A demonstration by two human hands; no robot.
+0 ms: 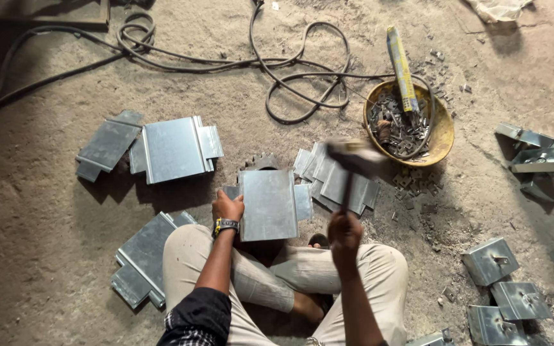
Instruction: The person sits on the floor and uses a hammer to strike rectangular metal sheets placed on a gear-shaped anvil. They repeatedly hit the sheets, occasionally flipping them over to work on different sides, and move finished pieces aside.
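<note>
We sit cross-legged on the floor [46,211]. Our left hand [227,206] grips the left edge of a metal plate [268,204] before our knees. Our right hand [344,232] is closed around a hammer [352,160], raised and blurred, perhaps mid-swing. At two o'clock sits a yellow bowl [442,131] of scrap.

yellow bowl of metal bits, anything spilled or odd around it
Yes. Small metal bits lie scattered on the dirt floor just below the round yellow bowl, outside it. A long yellow-and-blue packet leans out over the bowl's rim.
</note>
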